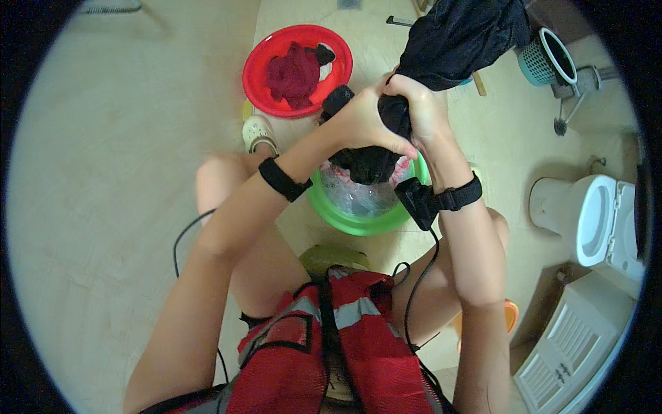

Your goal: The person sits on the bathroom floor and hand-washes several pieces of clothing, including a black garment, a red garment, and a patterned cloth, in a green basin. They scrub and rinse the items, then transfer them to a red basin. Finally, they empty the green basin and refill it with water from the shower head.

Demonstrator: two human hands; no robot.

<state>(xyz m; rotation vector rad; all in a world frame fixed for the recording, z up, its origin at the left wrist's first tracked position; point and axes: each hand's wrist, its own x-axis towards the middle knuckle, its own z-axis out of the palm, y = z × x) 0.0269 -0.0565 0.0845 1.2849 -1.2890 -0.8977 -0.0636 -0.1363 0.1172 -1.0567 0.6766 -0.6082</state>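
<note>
Both my hands grip a black garment, bunched up in the middle and spreading out toward the far right. My left hand wraps round its lower bunch, with the thumb pointing right. Close beside it, my right hand is closed round the cloth a little higher up. The lower end of the garment hangs over a green basin that holds foamy water and some pink and white cloth. Part of the basin's far side is hidden behind my hands and the garment.
Beyond the left hand stands a red basin with dark red, black and white cloth in it. At the right are a teal basket, a toilet and a white louvred cabinet. An orange container sits by my right leg.
</note>
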